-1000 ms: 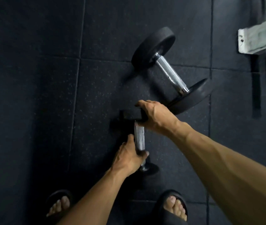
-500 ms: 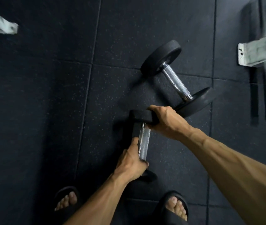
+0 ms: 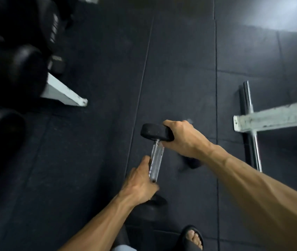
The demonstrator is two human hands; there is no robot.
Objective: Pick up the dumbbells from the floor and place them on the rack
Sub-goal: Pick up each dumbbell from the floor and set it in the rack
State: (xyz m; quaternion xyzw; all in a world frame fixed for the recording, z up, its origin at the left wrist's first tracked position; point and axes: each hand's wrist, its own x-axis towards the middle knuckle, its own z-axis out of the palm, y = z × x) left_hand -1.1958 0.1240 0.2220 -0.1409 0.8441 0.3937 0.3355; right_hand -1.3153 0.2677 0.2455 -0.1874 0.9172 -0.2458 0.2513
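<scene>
Head view: left hand (image 3: 140, 180) wraps the dumbbell (image 3: 155, 142)'s knurled handle while right hand (image 3: 184, 138) curls round its far black head, holding it above the floor (image 3: 180, 69), rack (image 3: 62, 91) at left.

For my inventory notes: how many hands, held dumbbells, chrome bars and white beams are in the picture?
Hands: 2 (left hand, right hand)
Held dumbbell: 1
Chrome bar: 1
White beams: 2 (left beam, right beam)
Total: 6
Rack dumbbells at left: too blurred to count.
</scene>
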